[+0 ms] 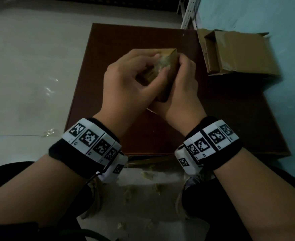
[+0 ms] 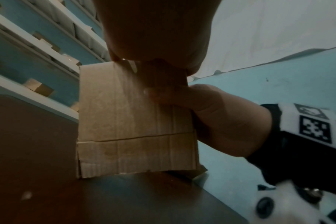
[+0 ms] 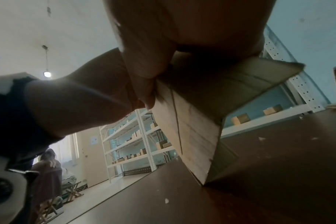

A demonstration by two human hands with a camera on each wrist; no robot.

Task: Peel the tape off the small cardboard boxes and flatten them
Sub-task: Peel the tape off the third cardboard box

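the small cardboard box (image 1: 167,66) is standing on end near the middle of the brown board (image 1: 230,119), its long axis running upright, its lower edge touching the board in the left wrist view. the right hand (image 1: 183,87) is curling round the box's right side, the thumb pressing its near face. the left hand (image 1: 126,84) is sitting over the box's top from the left, its fingers pinching crumpled clear tape (image 1: 162,64) at the upper end. judgement: the tape is partly lifted and the peel is in progress; the pull will need to run away from the right hand's grip. an opened cardboard box (image 1: 238,53) is lying at the far right, well apart. tape scraps (image 1: 148,176) are lying on the near floor.
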